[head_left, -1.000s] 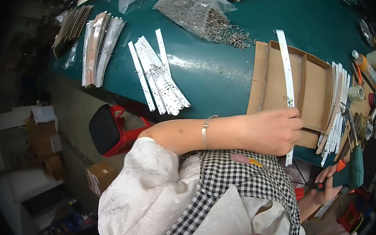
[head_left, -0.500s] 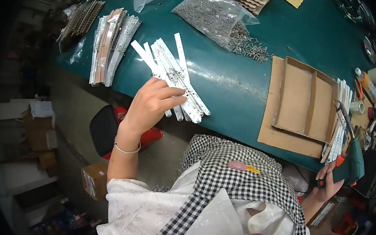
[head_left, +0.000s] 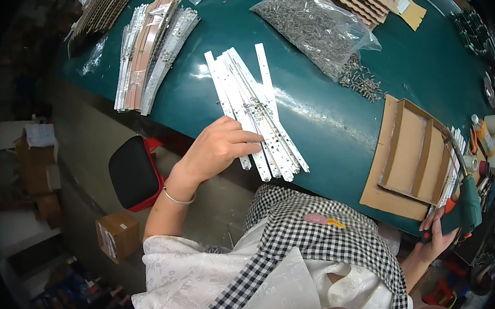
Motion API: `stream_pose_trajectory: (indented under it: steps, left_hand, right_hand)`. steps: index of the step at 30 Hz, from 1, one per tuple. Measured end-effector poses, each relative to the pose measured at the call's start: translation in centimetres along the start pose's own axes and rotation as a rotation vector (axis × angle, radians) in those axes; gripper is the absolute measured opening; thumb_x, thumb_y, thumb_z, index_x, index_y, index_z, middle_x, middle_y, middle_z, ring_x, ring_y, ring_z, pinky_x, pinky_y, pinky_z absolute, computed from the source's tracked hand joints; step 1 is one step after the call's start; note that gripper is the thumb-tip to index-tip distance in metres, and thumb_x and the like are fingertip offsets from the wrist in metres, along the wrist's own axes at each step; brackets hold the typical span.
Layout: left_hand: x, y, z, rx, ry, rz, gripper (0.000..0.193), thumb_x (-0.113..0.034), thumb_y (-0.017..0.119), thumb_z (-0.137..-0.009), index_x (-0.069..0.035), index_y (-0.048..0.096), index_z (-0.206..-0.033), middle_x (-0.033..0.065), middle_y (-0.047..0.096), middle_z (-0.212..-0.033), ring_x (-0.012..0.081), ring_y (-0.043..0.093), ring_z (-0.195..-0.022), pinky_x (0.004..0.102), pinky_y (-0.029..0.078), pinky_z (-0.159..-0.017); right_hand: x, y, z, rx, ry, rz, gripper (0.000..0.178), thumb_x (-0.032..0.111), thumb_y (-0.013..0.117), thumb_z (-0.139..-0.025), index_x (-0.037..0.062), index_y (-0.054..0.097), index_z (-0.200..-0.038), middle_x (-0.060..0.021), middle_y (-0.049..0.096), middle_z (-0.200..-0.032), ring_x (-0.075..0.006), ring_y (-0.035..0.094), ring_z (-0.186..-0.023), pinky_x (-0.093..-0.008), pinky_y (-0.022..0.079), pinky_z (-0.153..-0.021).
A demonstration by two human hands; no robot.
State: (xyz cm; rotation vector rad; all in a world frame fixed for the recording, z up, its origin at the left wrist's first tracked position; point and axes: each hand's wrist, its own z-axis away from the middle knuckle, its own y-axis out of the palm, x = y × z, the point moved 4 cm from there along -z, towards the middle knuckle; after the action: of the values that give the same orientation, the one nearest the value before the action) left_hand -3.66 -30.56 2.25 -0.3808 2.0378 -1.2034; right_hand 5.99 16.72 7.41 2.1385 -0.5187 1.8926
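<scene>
My left hand (head_left: 223,148) reaches over a loose bundle of white strip circuit boards (head_left: 232,85) at the table's near edge. Its fingers are bent together over the boards; what sits between the fingertips, if anything, is hidden. Small dark screws (head_left: 260,111) lie scattered on top of the boards. At the lower right my right hand (head_left: 440,237) is wrapped round the handle of a green power screwdriver (head_left: 471,205), whose long thin shaft points up past a cardboard tray.
Taped bundles of strips (head_left: 148,57) lie at the far left. A clear bag of screws (head_left: 319,27) spills at the back. A divided cardboard tray (head_left: 409,149) sits on the right, near a bottle (head_left: 482,134). A stool (head_left: 134,173) stands left of the table.
The whole view has shifted, so the table and boards appear farther right. The left boards lie more in line with the bundle. My left hand stays over it; my right hand keeps the screwdriver.
</scene>
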Motion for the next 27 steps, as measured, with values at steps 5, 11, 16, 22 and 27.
stream_pose_trajectory:
  steps: [5, 11, 16, 22, 27]
  left_hand:
    - [0.0, 0.1, 0.9, -0.034, -0.023, 0.0, 0.019, 0.002, 0.068, -0.074, -0.009, 0.074, -0.088, 0.0017, 0.075, -0.101, 0.0193, 0.061, -0.075, 0.0329, 0.049, -0.073]
    - [-2.2, -0.8, -1.2, -0.043, -0.077, -0.083, 0.027, 0.006, 0.065, -0.071, -0.007, 0.072, -0.094, 0.0069, 0.073, -0.105, 0.0259, 0.061, -0.078, 0.0385, 0.048, -0.077]
    - [-8.5, 1.0, -6.2, -0.215, -0.029, -0.047, 0.027, 0.005, 0.07, -0.066, -0.003, 0.069, -0.092, 0.0112, 0.073, -0.103, 0.0298, 0.064, -0.08, 0.0412, 0.048, -0.073]
    - [-15.1, 7.6, -15.2, -0.058, 0.155, 0.076, 0.029, -0.004, 0.079, -0.068, -0.003, 0.07, -0.096, 0.0106, 0.072, -0.104, 0.0286, 0.064, -0.087, 0.0428, 0.049, -0.079]
    - [-15.9, 10.1, -19.9, 0.082, 0.129, -0.09, 0.023, -0.005, 0.078, -0.069, -0.004, 0.068, -0.089, 0.0089, 0.071, -0.102, 0.0283, 0.064, -0.092, 0.0417, 0.048, -0.081]
  right_hand:
    - [-0.2, 0.6, -0.6, 0.042, -0.045, 0.056, 0.073, 0.007, 0.072, -0.085, -0.0109, 0.036, -0.145, -0.0068, 0.052, -0.084, -0.0115, 0.05, -0.059, -0.0239, 0.043, -0.051]
    - [-0.6, -3.9, 0.0, -0.078, -0.119, 0.113, 0.058, 0.001, 0.065, -0.089, -0.0114, 0.042, -0.14, -0.0078, 0.053, -0.081, -0.0114, 0.051, -0.06, -0.0252, 0.044, -0.053]
    - [1.0, -9.3, -2.3, -0.303, -0.198, 0.123, 0.065, -0.009, 0.07, -0.08, -0.0055, 0.047, -0.14, -0.0083, 0.061, -0.09, -0.0129, 0.059, -0.069, -0.0266, 0.051, -0.058]
    - [-2.1, -14.2, -3.5, -0.439, -0.223, 0.384, 0.048, -0.01, 0.077, -0.078, -0.001, 0.057, -0.121, -0.0023, 0.06, -0.092, -0.0096, 0.059, -0.078, -0.025, 0.05, -0.068]
    - [-5.4, -14.9, -4.5, -0.413, -0.041, 0.761, 0.055, 0.005, 0.084, -0.073, 0.0004, 0.056, -0.121, -0.0116, 0.067, -0.09, -0.0203, 0.066, -0.074, -0.0326, 0.053, -0.07]
